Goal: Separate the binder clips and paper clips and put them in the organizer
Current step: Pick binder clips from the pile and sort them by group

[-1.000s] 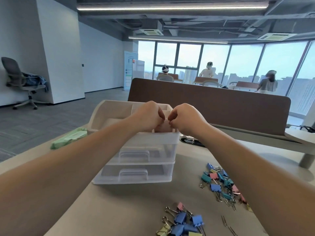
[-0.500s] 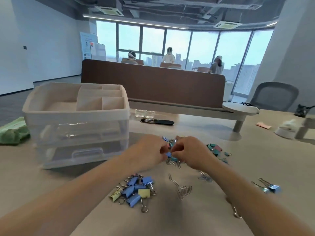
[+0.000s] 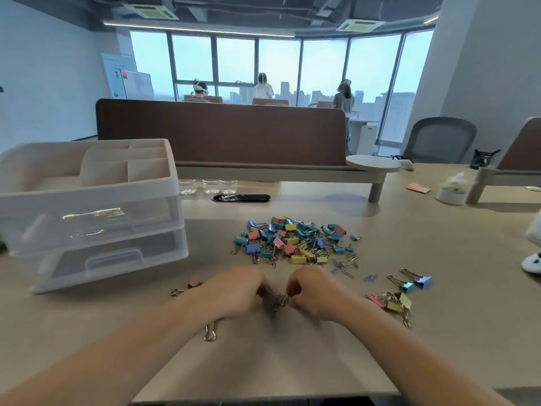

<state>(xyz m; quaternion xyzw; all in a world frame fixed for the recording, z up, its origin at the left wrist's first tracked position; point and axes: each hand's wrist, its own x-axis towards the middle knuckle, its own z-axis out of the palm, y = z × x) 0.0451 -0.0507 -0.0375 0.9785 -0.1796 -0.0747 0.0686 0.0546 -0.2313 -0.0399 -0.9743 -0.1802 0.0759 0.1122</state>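
A white plastic organizer (image 3: pixel 87 197) with open top compartments and two clear drawers stands at the left of the table. A mixed heap of coloured binder clips and paper clips (image 3: pixel 292 241) lies in the middle. My left hand (image 3: pixel 237 291) and my right hand (image 3: pixel 313 291) rest on the table just in front of the heap, fingers curled, both pinching a small tangle of silver paper clips (image 3: pixel 278 300) between them. Another small group of binder clips (image 3: pixel 395 300) lies to the right, and a pink binder clip (image 3: pixel 193 284) lies left of my left hand.
A brown divider panel (image 3: pixel 219 130) runs along the table's far side, with small clear cups (image 3: pixel 209 186) and a black slot (image 3: pixel 241 197) in front of it. White objects (image 3: pixel 450 190) sit at the far right. Three people stand by the windows.
Both hands have come from the organizer's top down to the table, past the heap, and now pinch silver paper clips nearer to me. The view has swung right and down.
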